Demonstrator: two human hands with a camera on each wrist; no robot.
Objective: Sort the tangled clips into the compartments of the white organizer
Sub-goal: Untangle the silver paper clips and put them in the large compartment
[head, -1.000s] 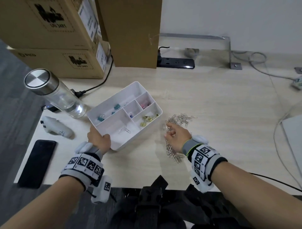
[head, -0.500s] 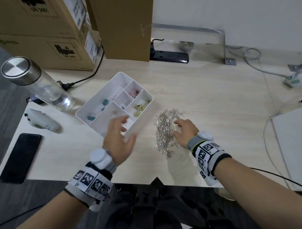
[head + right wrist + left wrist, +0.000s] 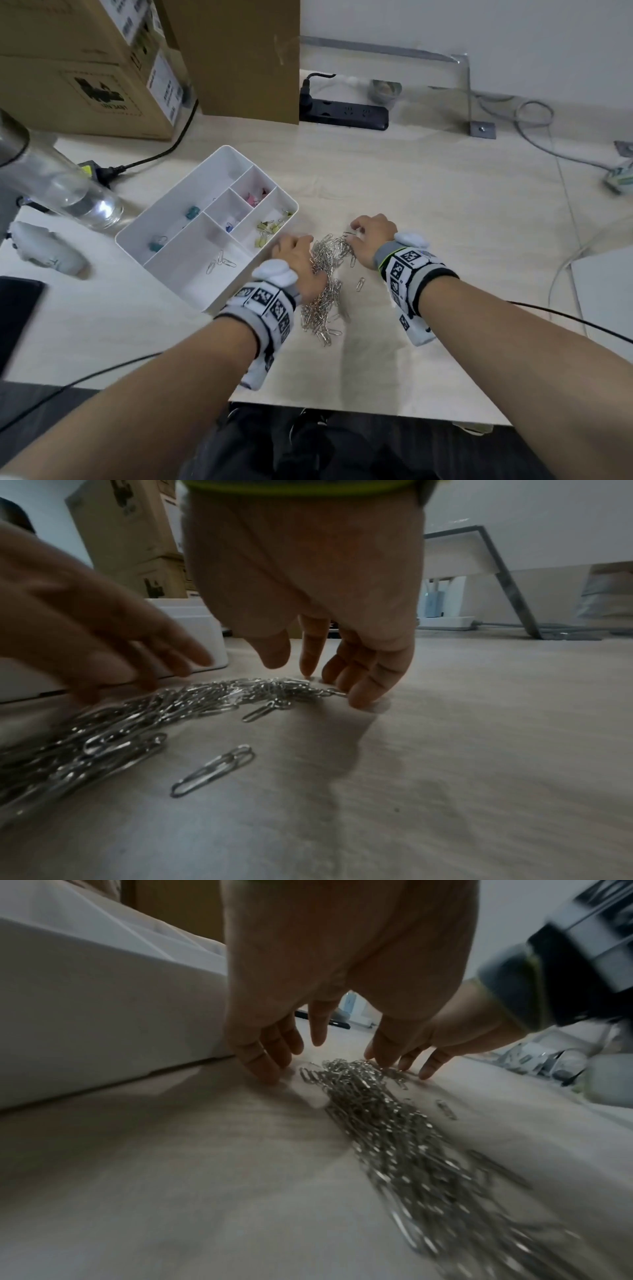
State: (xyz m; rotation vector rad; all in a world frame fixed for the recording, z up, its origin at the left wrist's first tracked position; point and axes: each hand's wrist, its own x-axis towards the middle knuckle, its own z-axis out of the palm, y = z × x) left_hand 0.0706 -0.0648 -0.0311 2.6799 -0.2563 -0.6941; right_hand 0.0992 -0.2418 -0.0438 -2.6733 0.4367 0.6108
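Observation:
A tangled pile of silver paper clips (image 3: pixel 323 277) lies on the wooden table just right of the white organizer (image 3: pixel 171 192). My left hand (image 3: pixel 294 255) is over the pile's left side, between pile and organizer wall (image 3: pixel 103 1010). In the left wrist view its spread fingers (image 3: pixel 260 1056) touch the table and hold nothing. My right hand (image 3: pixel 370 236) is at the pile's far right end. Its curved fingertips (image 3: pixel 363 693) rest on the table against the clips (image 3: pixel 192 699), thumb apart. One loose clip (image 3: pixel 359 283) lies beside the pile. The organizer holds teal (image 3: pixel 191 212), pink (image 3: pixel 253 198) and yellow binder clips (image 3: pixel 269 229) and some paper clips (image 3: pixel 219 262).
A glass bottle (image 3: pixel 68 192) and a white device (image 3: pixel 48 250) stand left of the organizer, a black phone (image 3: pixel 17 308) at the near left edge. Cardboard boxes (image 3: pixel 85 68) and a power strip (image 3: pixel 342 114) line the back. Cables (image 3: pixel 534 113) and a white panel (image 3: pixel 606 291) are at the right.
My left hand let go of the organizer's near corner and crossed right to the clip pile. My right hand shifted to the pile's far end. The pile looks more gathered and stretched.

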